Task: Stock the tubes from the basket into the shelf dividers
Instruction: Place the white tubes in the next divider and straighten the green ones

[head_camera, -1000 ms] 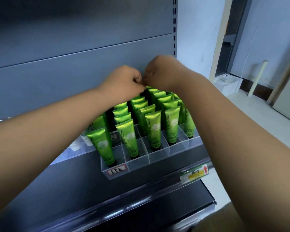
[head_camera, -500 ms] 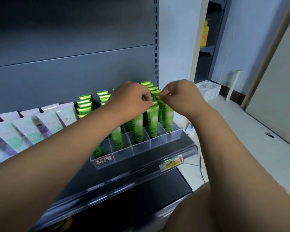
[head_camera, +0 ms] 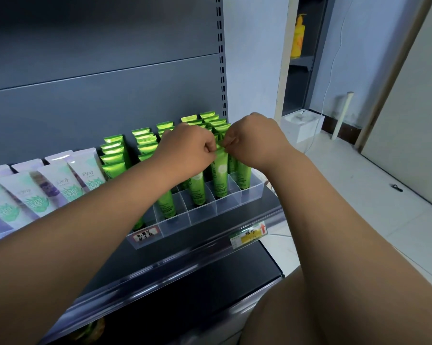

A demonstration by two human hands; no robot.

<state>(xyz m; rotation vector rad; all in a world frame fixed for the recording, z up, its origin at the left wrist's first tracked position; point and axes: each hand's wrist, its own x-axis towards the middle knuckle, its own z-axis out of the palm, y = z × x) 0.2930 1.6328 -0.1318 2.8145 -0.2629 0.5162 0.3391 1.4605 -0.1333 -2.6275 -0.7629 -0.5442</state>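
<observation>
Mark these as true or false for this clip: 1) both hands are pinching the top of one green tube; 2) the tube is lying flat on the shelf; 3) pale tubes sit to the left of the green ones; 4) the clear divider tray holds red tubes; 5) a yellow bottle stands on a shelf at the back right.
1) True: the left hand and right hand meet at the crimped top of the green tube.
2) False: it stands upright in the clear divider tray.
3) True: the pale tubes lie left.
4) False: they are green.
5) True: the yellow bottle.
</observation>
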